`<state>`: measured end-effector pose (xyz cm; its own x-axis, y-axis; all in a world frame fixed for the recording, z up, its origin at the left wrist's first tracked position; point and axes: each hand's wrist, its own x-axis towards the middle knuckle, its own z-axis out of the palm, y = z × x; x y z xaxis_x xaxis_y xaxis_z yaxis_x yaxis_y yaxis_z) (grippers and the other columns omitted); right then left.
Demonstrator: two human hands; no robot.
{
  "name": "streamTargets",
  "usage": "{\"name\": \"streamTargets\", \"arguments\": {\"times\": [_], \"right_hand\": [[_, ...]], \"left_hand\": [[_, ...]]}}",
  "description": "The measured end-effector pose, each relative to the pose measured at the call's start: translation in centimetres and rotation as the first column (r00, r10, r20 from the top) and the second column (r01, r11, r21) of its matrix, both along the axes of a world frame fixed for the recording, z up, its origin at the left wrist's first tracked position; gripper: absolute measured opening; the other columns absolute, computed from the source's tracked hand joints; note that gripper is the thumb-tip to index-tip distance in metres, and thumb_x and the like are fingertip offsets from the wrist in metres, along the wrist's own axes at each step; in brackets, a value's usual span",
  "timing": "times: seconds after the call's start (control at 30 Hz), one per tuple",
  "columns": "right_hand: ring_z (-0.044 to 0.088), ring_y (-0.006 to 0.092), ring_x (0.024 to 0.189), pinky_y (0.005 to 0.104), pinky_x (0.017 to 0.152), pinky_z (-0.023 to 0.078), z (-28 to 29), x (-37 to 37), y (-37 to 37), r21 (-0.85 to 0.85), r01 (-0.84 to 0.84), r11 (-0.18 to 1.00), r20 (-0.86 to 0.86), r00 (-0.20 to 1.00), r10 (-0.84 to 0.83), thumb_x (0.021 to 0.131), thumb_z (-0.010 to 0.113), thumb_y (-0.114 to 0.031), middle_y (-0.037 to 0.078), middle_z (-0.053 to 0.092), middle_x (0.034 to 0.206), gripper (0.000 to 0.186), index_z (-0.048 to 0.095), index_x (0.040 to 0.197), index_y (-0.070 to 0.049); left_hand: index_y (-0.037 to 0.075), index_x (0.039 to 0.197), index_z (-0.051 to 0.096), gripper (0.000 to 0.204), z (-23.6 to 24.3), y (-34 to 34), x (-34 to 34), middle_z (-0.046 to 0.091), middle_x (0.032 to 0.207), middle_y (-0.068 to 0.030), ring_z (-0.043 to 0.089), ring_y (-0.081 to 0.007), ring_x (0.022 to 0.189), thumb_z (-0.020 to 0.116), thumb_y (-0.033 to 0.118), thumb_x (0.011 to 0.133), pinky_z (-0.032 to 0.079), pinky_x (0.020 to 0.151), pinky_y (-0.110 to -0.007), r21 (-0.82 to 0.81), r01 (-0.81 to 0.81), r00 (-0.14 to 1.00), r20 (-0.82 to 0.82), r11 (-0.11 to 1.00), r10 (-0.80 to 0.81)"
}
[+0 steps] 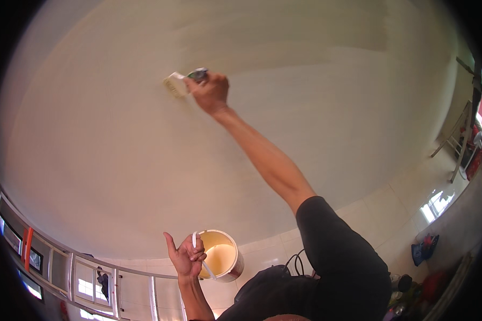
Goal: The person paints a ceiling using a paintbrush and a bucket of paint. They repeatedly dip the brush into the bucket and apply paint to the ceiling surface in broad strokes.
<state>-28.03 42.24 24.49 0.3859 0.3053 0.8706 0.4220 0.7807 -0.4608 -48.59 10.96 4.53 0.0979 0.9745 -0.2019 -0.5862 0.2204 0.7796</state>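
My right hand (pixel 211 92) grips a wide paintbrush (pixel 175 85) by its handle, high on a pale wall (pixel 118 139). The pale bristle end lies to the left of my fingers, at the wall surface. Down near my body, my left hand (pixel 185 258) has its fingers curled round the white handle (pixel 209 270) of a bucket, its thumb sticking out. The round, pale bucket (pixel 232 272) hangs just right of that hand, with cream-coloured paint (pixel 219 258) inside. A darker, greenish patch (pixel 284 37) of wall shows above and right of the brush.
A metal ladder-like frame (pixel 71 275) with an orange bar (pixel 28 249) runs along the lower left. Glossy tiles (pixel 383 208) cover the lower wall. At the far right stands a slim-legged rack (pixel 462 144); a blue bag (pixel 424 250) and clutter lie below it.
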Motion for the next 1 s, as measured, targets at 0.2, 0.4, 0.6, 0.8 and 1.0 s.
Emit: {"name": "streamTargets", "arguments": {"times": [0.2, 0.4, 0.6, 0.8, 1.0], "right_hand": [[0.061, 0.0109, 0.058, 0.0323, 0.060, 0.049, -2.0, 24.2, 0.8, 0.035, 0.178, 0.983, -0.220, 0.961, -0.166, 0.077, 0.088, -0.027, 0.004, 0.071, 0.065, 0.024, 0.077, 0.076, -0.006], [0.071, 0.0298, 0.066, 0.0417, 0.066, 0.053, -3.5, 38.1, -3.1, -0.200, 0.759, 0.619, -0.139, 0.604, -0.785, 0.082, 0.080, -0.031, 0.012, 0.073, 0.070, 0.025, 0.076, 0.077, -0.006], [0.065, 0.0357, 0.062, 0.0472, 0.068, 0.047, -4.5, 31.0, -1.3, -0.028, 0.890, 0.455, -0.035, 0.454, -0.890, 0.083, 0.073, -0.029, 0.011, 0.067, 0.063, 0.021, 0.073, 0.079, -0.009], [0.062, 0.0294, 0.061, 0.0394, 0.066, 0.045, -5.6, 13.5, -1.9, 0.235, 0.517, 0.823, 0.023, 0.843, -0.537, 0.080, 0.077, -0.020, 0.009, 0.067, 0.067, 0.014, 0.071, 0.082, -0.008], [0.067, 0.0159, 0.063, 0.0333, 0.064, 0.049, -5.3, 21.5, -0.9, 0.101, 0.225, 0.969, -0.156, 0.966, -0.208, 0.079, 0.084, -0.023, 0.008, 0.074, 0.072, 0.022, 0.076, 0.079, -0.003]], "left_hand": [[0.001, 0.096, 0.061, 0.096, -0.7, 0.2, -0.6, 0.039, 0.060, 0.0025, 0.023, -0.0044, 0.044, 0.026, 0.091, 0.087, 0.018, 0.042, -0.020, -0.004, 0.051, 0.999, 0.009, 0.999, -0.051], [0.002, 0.094, 0.061, 0.096, -1.9, -0.1, -0.6, 0.038, 0.059, 0.0028, 0.023, -0.0047, 0.044, 0.026, 0.091, 0.087, 0.017, 0.042, -0.020, 0.018, 0.023, 0.999, 0.034, 1.000, -0.024], [0.002, 0.092, 0.061, 0.096, -3.1, 0.4, -0.7, 0.038, 0.058, 0.0028, 0.023, -0.0049, 0.043, 0.026, 0.091, 0.087, 0.017, 0.042, -0.020, 0.036, 0.002, 0.998, 0.060, 0.999, -0.004], [0.002, 0.092, 0.062, 0.097, -3.9, 0.3, -1.4, 0.039, 0.059, 0.0023, 0.023, -0.0049, 0.043, 0.026, 0.092, 0.086, 0.018, 0.042, -0.020, 0.020, -0.002, 0.999, 0.050, 1.000, 0.001], [0.001, 0.093, 0.062, 0.097, -4.9, 0.8, -1.9, 0.040, 0.059, 0.0019, 0.024, -0.0050, 0.044, 0.027, 0.092, 0.086, 0.019, 0.042, -0.020, 0.018, 0.015, 0.998, 0.062, 1.000, -0.016]]}}
